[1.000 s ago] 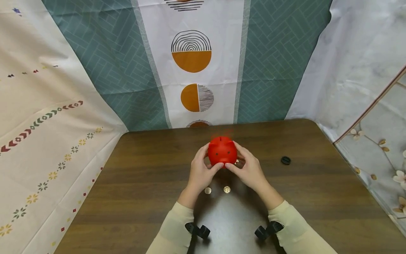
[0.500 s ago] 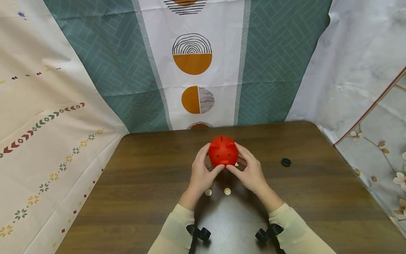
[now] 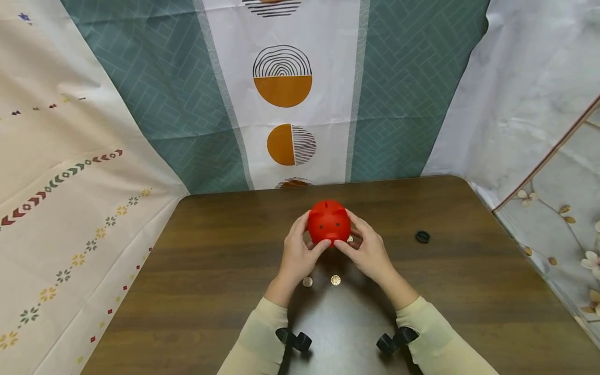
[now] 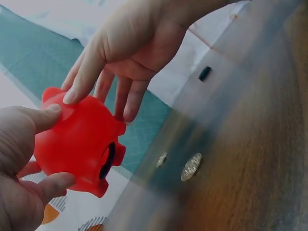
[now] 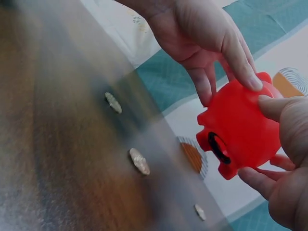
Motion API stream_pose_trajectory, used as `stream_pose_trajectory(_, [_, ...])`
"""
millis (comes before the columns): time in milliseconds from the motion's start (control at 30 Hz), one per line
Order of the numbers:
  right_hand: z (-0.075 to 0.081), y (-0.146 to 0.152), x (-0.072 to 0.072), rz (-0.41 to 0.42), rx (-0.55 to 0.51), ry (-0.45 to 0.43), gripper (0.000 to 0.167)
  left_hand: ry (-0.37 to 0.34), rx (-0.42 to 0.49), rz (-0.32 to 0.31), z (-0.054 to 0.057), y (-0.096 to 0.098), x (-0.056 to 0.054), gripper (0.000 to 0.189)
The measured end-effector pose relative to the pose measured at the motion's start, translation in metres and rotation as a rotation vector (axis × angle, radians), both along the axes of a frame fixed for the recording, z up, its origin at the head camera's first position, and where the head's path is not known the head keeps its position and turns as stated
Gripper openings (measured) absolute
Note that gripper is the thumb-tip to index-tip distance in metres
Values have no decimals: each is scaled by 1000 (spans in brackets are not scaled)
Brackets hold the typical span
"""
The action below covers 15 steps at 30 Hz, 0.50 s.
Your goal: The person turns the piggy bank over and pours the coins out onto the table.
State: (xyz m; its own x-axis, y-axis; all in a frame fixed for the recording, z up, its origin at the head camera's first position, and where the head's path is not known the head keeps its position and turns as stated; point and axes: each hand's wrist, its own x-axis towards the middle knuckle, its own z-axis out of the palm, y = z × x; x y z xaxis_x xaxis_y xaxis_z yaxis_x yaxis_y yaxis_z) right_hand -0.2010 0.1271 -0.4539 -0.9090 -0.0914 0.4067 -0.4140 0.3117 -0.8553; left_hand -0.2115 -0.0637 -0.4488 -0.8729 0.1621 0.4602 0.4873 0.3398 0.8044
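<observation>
A red piggy bank (image 3: 328, 221) is held up over the table between both hands, its snout toward the person and the coin slot on top. My left hand (image 3: 297, 252) grips its left side, thumb at the snout. On the other side my right hand (image 3: 369, 249) holds it in the same way. The wrist views show a black-rimmed round opening (image 5: 219, 147) in its belly, between the feet. Below lie a gold coin (image 3: 335, 280) and a second coin (image 3: 307, 282) on the tabletop. Another coin (image 3: 350, 238) shows beside the right fingers.
A round black plug (image 3: 423, 237) lies on the brown wooden table (image 3: 225, 250) to the right. Patterned cloths hang behind the table (image 3: 403, 94) and along both sides. A black wrist device (image 3: 294, 339) sits on each sleeve.
A red blur around the top of the piggy bank one second ago is gone now. Hands and bank stay in nearly the same place; the head view shifts slightly.
</observation>
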Motion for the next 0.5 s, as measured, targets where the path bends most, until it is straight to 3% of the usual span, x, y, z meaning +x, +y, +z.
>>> stream_pose_trajectory(133, [-2,-1,2,-1,24,-47,76,-34,-16,10,-4,0,2,78])
stream_pose_trajectory(200, [-2,-1,2,1,33,-40,76,-12,-22,20,-4,0,3,78])
stream_pose_trajectory(267, [1,0,3,1,32,25,76,80,7,19,-3,2,4,78])
stream_pose_trajectory(400, [14,1,5,37,-22,211,80,365,79,-2,6,5,6,80])
stream_pose_trajectory(467, [17,1,4,43,-19,210,81,382,86,-9,8,5,6,79])
stream_pose_trajectory(500, [17,2,4,47,-8,171,81,343,82,-9,8,4,6,79])
